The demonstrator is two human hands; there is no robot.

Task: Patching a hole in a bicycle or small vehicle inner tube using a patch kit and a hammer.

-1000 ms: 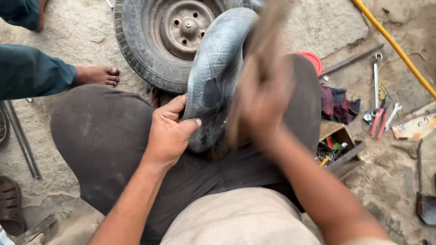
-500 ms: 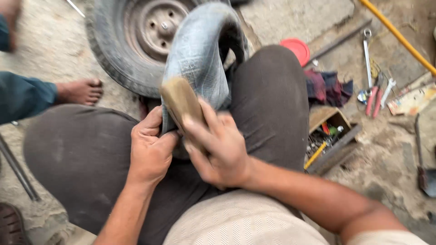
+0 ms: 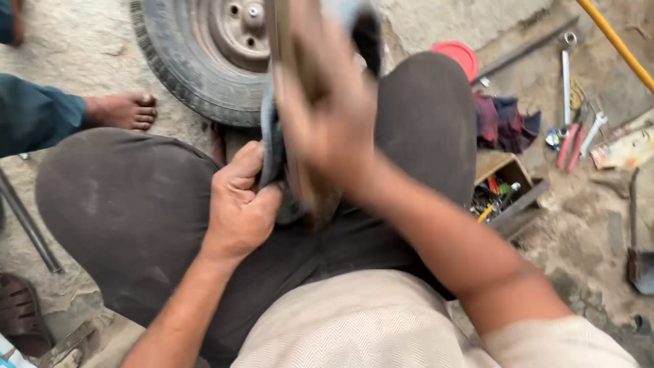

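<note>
- A grey rubber inner tube (image 3: 272, 146) is held between the seated person's knees, just on the near side of the wheel (image 3: 204, 54), which lies flat on the sandy ground and serves as landmark here.
- The left hand (image 3: 238, 201) is curled shut round the tube's lower left edge, the fingers pinching the rubber against the palm.
- The right hand (image 3: 330, 116) is closed round a flat brownish wooden-looking tool (image 3: 300, 109), laid along the tube's face; both are blurred, so the exact grip cannot be told.
- The tube is judged light, soft and floppy: it folds where it is clamped and would sag if released. It looks dull rather than slick, so slipping seems unlikely.
- The best hold is judged to be a bunched fold near the worked patch, as the left hand has it, with the knees steadying the rest.
- Right of the wheel lie a red lid (image 3: 458, 58), dark rags (image 3: 504, 123), spanners (image 3: 567, 75) and a small box of tools (image 3: 501, 191).
- Left of the wheel, another person's bare foot (image 3: 122, 111) rests.
</note>
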